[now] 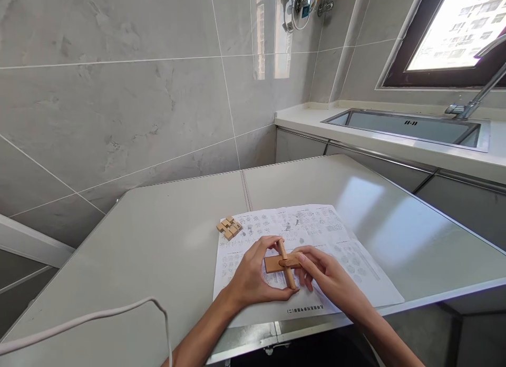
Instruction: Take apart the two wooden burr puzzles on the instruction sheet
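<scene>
Near the front edge of the glossy off-white surface (158, 240), above a white printed paper sheet (225, 251), my left grip (253, 272), spread wide, spans a light-brown wooden cross (272, 264) while my right grip (328, 274) pinches one arm; it seems light, stiff, best held by its ends.

The left hand (251, 272) and right hand (330, 274) are bare, with thin fingers (263, 244). Both arms (209, 327) are slim and bare too. Below the near edge of the tabletop (169, 235), something black (308, 351) shows, too dark to name.
</scene>
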The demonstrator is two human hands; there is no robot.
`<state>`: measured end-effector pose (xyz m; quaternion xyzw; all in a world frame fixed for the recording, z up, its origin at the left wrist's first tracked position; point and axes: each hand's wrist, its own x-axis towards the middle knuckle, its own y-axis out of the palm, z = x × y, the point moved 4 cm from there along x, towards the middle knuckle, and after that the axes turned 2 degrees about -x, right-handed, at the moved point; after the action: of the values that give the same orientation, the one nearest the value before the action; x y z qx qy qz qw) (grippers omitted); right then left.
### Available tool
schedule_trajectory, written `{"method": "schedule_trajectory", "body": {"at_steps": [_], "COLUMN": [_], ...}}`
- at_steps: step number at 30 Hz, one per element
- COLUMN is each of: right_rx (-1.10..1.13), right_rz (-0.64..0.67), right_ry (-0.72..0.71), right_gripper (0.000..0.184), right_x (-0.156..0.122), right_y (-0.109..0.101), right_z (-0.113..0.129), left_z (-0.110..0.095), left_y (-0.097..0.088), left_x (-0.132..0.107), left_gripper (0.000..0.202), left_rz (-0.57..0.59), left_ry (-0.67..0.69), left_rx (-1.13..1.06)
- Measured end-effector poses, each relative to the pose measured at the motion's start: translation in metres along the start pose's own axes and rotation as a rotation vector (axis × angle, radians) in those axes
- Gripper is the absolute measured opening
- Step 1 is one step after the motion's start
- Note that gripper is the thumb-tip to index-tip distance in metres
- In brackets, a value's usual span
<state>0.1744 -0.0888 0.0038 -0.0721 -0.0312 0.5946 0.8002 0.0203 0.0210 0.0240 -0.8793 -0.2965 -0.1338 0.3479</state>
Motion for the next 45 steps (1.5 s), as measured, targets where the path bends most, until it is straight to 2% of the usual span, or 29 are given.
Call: {"method": "schedule_trajectory", "body": {"at_steps": [3, 6, 10, 13, 19, 24, 27, 32, 36, 39, 42, 43, 45], "right_rx": [-0.256, -0.382, -0.513, -0.568, -0.559, -0.572, -0.563, -0.481, -0.382, -0.31, -0.238, -0.219, -0.212], "right_rz": [-0.128, -0.016, 0.087, 0.098, 0.028, 0.027, 0.078, 0.232, 0.327, 0.353, 0.349, 0.33, 0.287], "right_ry": [-0.208, -0.355, -0.447, -0.465, -0.454, -0.453, -0.456, -0.453, -0.462, -0.507, -0.48, -0.457, -0.406], "right_gripper": [0.034, 0.025, 0.015, 0.013, 0.008, 0.009, 0.011, 0.013, 0.012, 0.014, 0.015, 0.02, 0.043], "right_x": [0.001, 0.001, 0.005, 0.012, 0.027, 0.045, 0.06, 0.083, 0.092, 0.097, 0.102, 0.104, 0.106], "right_y": [-0.014, -0.016, -0.016, -0.015, -0.017, -0.021, -0.026, -0.033, -0.032, -0.031, -0.029, -0.028, -0.025], "right_z": [0.014, 0.026, 0.038, 0.04, 0.035, 0.033, 0.032, 0.028, 0.021, 0.016, 0.008, 0.006, 0.0], "left_z": [0.002, 0.002, 0.001, 0.002, 0.008, 0.014, 0.022, 0.036, 0.043, 0.045, 0.047, 0.048, 0.048], "left_y": [-0.004, -0.007, -0.009, -0.009, -0.012, -0.019, -0.021, -0.022, -0.022, -0.023, -0.024, -0.024, -0.024], "left_x": [0.003, 0.005, 0.008, 0.01, 0.013, 0.028, 0.039, 0.05, 0.047, 0.043, 0.039, 0.038, 0.038], "left_gripper": [0.092, 0.089, 0.085, 0.085, 0.093, 0.093, 0.09, 0.096, 0.093, 0.099, 0.102, 0.101, 0.096], "left_rz": [-0.032, -0.038, -0.026, -0.015, -0.035, -0.024, -0.005, 0.011, -0.016, -0.039, -0.075, -0.091, -0.128], "left_ry": [-0.01, -0.02, -0.044, -0.058, -0.087, -0.086, -0.103, -0.103, -0.098, -0.081, -0.082, -0.079, -0.054], "left_rx": [0.017, 0.048, 0.079, 0.088, 0.09, 0.143, 0.181, 0.196, 0.209, 0.232, 0.285, 0.316, 0.392]}}
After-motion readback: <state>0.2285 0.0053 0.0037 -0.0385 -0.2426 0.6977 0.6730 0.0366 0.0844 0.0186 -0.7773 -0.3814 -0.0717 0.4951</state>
